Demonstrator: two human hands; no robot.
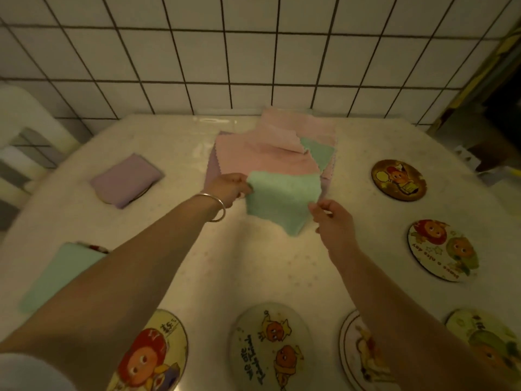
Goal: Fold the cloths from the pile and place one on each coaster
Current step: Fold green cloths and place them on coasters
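Hands, left [229, 189] and right [332, 218], pinch green cloth [282, 201]; near coaster [272, 348] reads "we are".

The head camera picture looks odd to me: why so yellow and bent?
Head view: dim, warm light tints everything yellowish; the wide lens bows the wall tiles; glare sits on the table by the pile; the purple cloth is smeared by blur.

- Bare coasters: 6 — dark one far right [398, 179], "nice day" one [442, 250], far near-right one [490, 348], one partly under the right forearm [355, 351], near-centre one [270, 347], near-left one [153, 354].
- Folded cloths set down at left: 2 — purple [127, 180], green [59, 275].
- Green cloth held up: 1 [279, 203].
- Pile [270, 153]: 1; pink, green and purple layers, count unclear.
- Hands: 2 — left hand [231, 187], right hand [334, 221].
- Bangle: 1 [217, 206].
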